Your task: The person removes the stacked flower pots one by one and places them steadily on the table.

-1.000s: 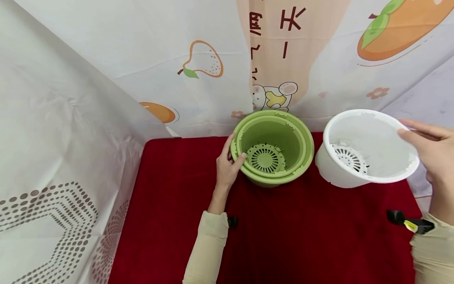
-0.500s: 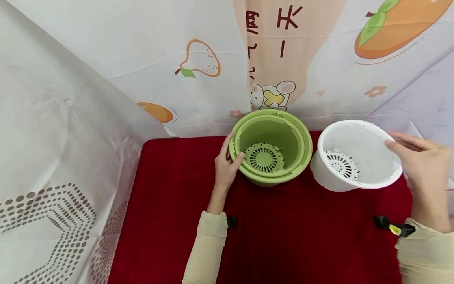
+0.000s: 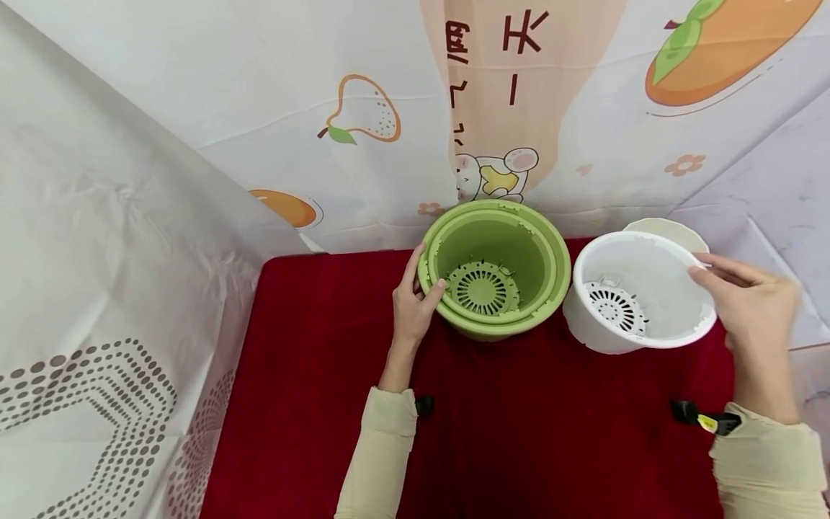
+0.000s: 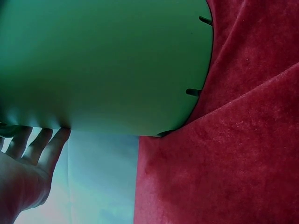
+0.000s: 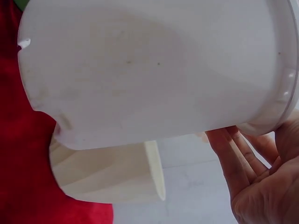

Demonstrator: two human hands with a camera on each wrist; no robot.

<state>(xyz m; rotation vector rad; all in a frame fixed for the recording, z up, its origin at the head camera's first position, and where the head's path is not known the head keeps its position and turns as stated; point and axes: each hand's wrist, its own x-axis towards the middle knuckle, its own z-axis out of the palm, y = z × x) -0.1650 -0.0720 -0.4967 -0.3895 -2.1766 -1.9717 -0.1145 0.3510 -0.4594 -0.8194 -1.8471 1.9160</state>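
In the middle of the head view we see two green pots nested, the inner green pot point(image 3: 496, 241) sitting inside the outer green pot point(image 3: 489, 331). A round slotted green base point(image 3: 484, 292) shows at the bottom of the inner one. Right of centre is the white pot point(image 3: 671, 288), tilted, its mouth turned toward the lower right; a slotted white base point(image 3: 612, 308) shows inside it. Beyond its far rim is a cream container point(image 5: 107, 172), which the right wrist view shows in part at lower left.

Our left hand point(image 3: 413, 306) has its thumb over the left rim of the nested pair and its fingers against the outside, spread only by the thickness of the walls. Our right hand point(image 3: 755, 306) pinches the white pot's right rim, thumb and fingers nearly closed. The red cloth point(image 3: 318, 389) spreads underneath; we cannot quite tell whether the white pot's base touches it.
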